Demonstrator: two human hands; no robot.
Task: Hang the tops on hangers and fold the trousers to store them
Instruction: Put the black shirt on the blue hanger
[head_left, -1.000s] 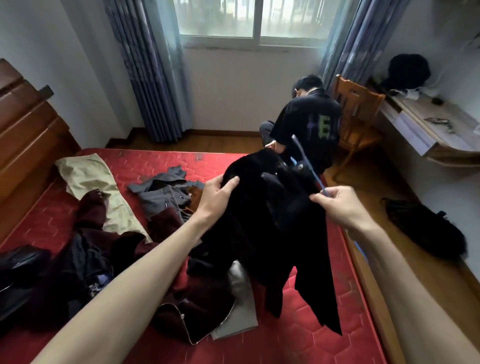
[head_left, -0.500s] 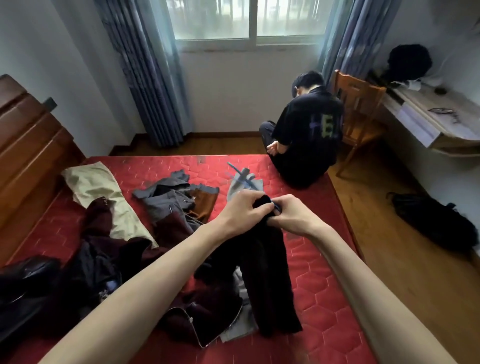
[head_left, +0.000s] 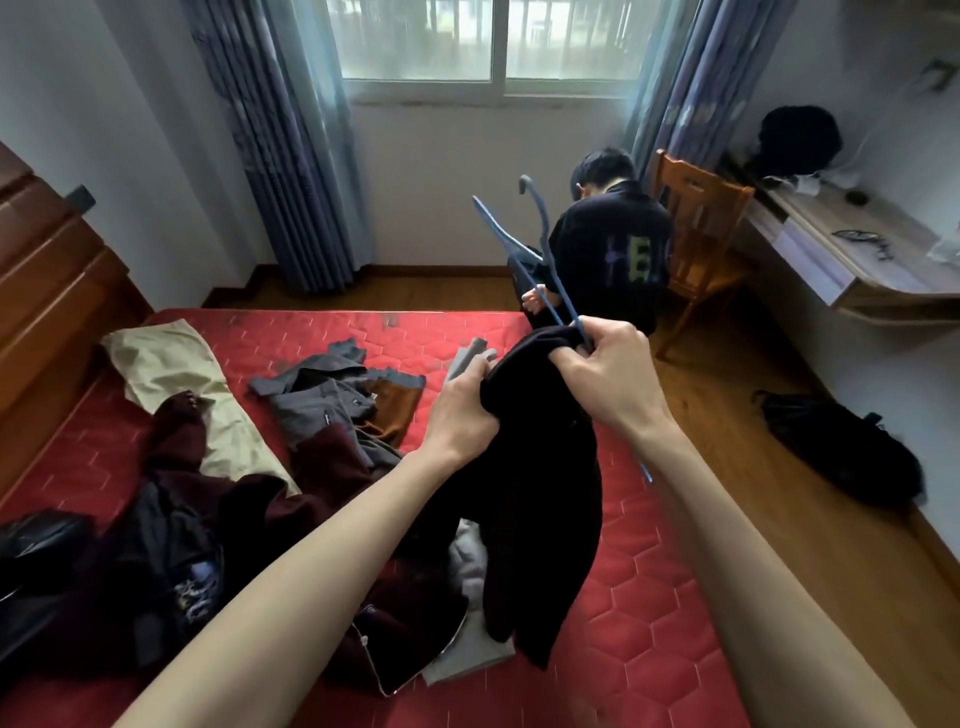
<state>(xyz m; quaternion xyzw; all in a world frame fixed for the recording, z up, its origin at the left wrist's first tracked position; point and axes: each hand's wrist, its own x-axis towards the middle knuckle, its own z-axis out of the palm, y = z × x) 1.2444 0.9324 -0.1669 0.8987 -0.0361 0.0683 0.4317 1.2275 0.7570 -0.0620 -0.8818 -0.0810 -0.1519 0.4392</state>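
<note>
A black top (head_left: 540, 499) hangs bunched above the red mattress (head_left: 649, 587). My left hand (head_left: 462, 410) grips its upper left edge. My right hand (head_left: 613, 374) pinches the top's upper right edge together with a blue hanger (head_left: 524, 249), whose hook and one arm stick up behind the cloth. Another tip of the hanger pokes out below my right wrist. On the mattress to the left lie grey trousers (head_left: 322, 400), a brown garment (head_left: 395, 415), beige trousers (head_left: 176, 389), a maroon garment (head_left: 332, 462) and a dark heap (head_left: 130, 566).
A person in a black T-shirt (head_left: 618, 254) sits past the bed's far right corner. A wooden chair (head_left: 696, 228) and a wall desk (head_left: 852, 254) stand at the right. A black bag (head_left: 841, 447) lies on the wooden floor. The wooden headboard (head_left: 47, 291) is at the left.
The hanger has swung up from low behind my hands to stand upright above the top. Both hands have moved right and up, still bunched on the black top.
</note>
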